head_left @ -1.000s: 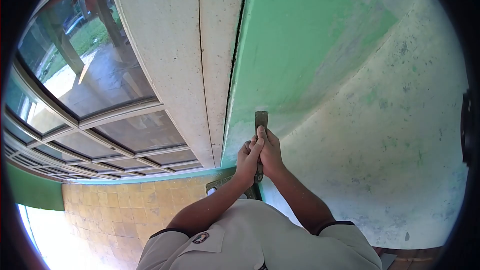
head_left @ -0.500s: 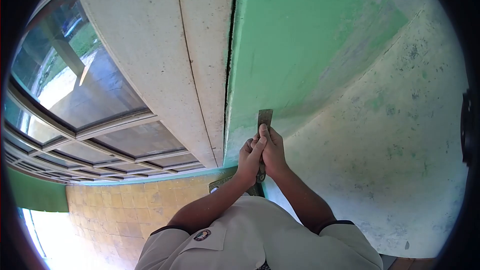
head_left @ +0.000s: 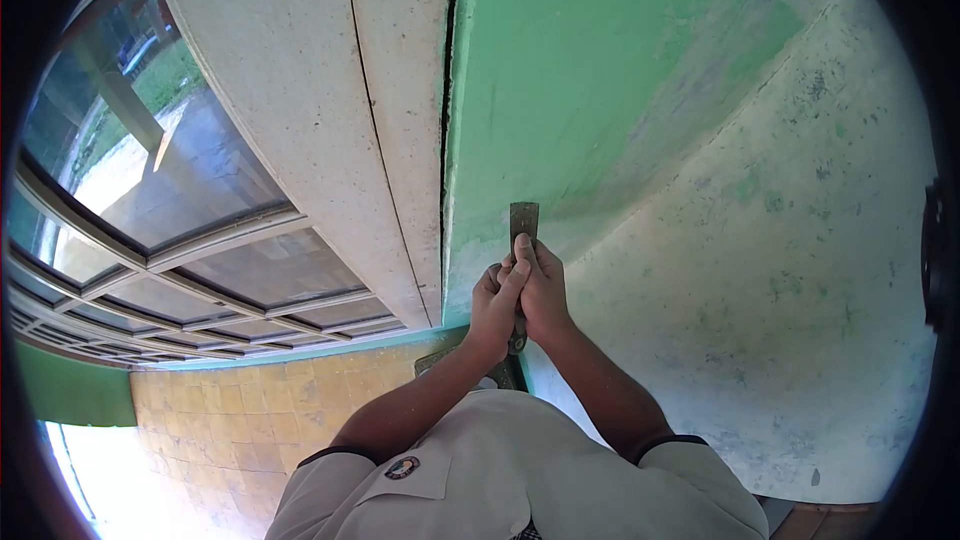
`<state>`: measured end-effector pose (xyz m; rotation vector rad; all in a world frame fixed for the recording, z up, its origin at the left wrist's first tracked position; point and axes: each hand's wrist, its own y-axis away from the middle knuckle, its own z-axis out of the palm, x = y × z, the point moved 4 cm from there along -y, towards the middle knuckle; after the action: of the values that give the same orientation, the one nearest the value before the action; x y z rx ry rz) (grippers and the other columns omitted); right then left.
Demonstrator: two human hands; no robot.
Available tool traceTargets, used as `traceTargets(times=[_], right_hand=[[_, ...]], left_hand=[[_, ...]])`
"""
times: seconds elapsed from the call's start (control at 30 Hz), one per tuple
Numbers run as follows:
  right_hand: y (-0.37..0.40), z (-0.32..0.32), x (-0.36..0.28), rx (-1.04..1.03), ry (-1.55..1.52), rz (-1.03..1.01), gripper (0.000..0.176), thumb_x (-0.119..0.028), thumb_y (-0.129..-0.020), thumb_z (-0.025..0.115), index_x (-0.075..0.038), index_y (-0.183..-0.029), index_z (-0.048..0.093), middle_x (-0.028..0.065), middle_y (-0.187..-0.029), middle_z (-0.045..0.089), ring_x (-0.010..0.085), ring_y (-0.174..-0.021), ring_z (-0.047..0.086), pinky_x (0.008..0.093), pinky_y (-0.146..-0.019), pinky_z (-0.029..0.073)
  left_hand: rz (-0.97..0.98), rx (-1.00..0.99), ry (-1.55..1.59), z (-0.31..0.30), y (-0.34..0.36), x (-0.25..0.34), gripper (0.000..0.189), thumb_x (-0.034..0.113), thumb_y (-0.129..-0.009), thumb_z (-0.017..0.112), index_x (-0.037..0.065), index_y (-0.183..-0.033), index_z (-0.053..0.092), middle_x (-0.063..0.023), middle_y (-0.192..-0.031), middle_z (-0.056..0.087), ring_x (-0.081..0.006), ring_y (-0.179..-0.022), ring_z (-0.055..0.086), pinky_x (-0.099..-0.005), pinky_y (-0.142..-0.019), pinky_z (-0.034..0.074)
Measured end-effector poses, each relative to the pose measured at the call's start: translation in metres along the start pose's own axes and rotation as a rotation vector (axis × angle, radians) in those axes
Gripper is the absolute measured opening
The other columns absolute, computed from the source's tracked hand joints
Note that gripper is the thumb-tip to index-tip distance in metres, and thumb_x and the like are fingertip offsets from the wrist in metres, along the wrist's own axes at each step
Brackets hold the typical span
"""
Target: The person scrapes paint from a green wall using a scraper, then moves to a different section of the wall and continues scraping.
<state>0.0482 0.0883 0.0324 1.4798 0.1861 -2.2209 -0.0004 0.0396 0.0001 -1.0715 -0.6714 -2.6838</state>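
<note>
A paint scraper (head_left: 524,216) with a flat, worn metal blade points up against the green wall (head_left: 570,80). Both of my hands are closed round its handle, whose lower end shows below them. My left hand (head_left: 492,305) wraps the handle from the left side. On the right, my right hand (head_left: 543,290) grips higher, its thumb lying along the base of the blade. The blade's tip is at the green surface, but firm contact cannot be made out. Grey, rubbed patches show on the paint to the right.
A whitish, scuffed wall (head_left: 740,340) with flecks of green meets the green part at a corner on the right. To the left stand a pale frame (head_left: 280,60) and glass window panes (head_left: 180,150). Yellow floor tiles (head_left: 260,400) lie below.
My two hands and the scraper have moved slightly up and to the left in view. The grip stays the same.
</note>
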Motion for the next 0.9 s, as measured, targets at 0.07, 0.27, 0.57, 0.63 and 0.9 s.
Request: traceTargets(times=[0.07,0.27,0.57,0.63,0.9], right_hand=[[0.003,-0.001,-0.002,0.001,-0.004,0.007,0.031,-0.03,-0.096,0.048,-0.006,-0.076,0.048,-0.0013,-0.067,0.047,0.0064,-0.057,0.043,0.0228,-0.052,0.038],[0.008,0.002,-0.01,-0.037,-0.004,-0.018,0.032,-0.031,-0.096,0.048,-0.006,-0.075,0.048,-0.0014,-0.065,0.046,0.0065,-0.056,0.043,0.0224,-0.051,0.037],[0.002,0.006,-0.022,-0.034,0.066,-0.124,0.034,-0.035,-0.096,0.047,-0.007,-0.078,0.048,-0.0007,-0.062,0.047,0.0071,-0.054,0.043,0.0228,-0.05,0.037],[0.002,-0.008,0.005,-0.037,0.082,-0.079,0.033,-0.033,-0.096,0.047,-0.006,-0.077,0.048,-0.0003,-0.064,0.047,0.0071,-0.056,0.044,0.0231,-0.052,0.037],[-0.012,-0.015,0.034,-0.022,-0.004,-0.023,0.03,-0.029,-0.096,0.048,-0.005,-0.079,0.048,0.0002,-0.067,0.047,0.0074,-0.059,0.044,0.0227,-0.054,0.037]], left_hand=[[0.002,-0.002,-0.002,-0.001,0.0,-0.004,0.029,0.034,-0.086,0.064,0.009,-0.084,0.049,0.0017,-0.075,0.051,-0.0053,-0.065,0.048,-0.0196,-0.057,0.041],[0.052,-0.025,0.005,0.004,0.004,-0.003,0.03,0.033,-0.085,0.065,0.011,-0.079,0.045,0.0021,-0.072,0.049,-0.0042,-0.061,0.045,-0.02,-0.054,0.039],[0.221,-0.069,-0.088,0.012,-0.003,0.011,0.031,0.031,-0.085,0.065,0.009,-0.076,0.044,0.0018,-0.07,0.047,-0.0045,-0.061,0.043,-0.0201,-0.053,0.037],[0.142,0.026,-0.089,-0.012,-0.006,-0.019,0.031,0.031,-0.084,0.065,0.01,-0.076,0.044,0.0026,-0.07,0.045,-0.0046,-0.062,0.042,-0.0205,-0.054,0.037],[0.124,0.04,-0.077,-0.029,-0.017,-0.026,0.031,0.031,-0.084,0.066,0.011,-0.078,0.044,0.0033,-0.073,0.045,-0.0045,-0.065,0.043,-0.0209,-0.057,0.038]])
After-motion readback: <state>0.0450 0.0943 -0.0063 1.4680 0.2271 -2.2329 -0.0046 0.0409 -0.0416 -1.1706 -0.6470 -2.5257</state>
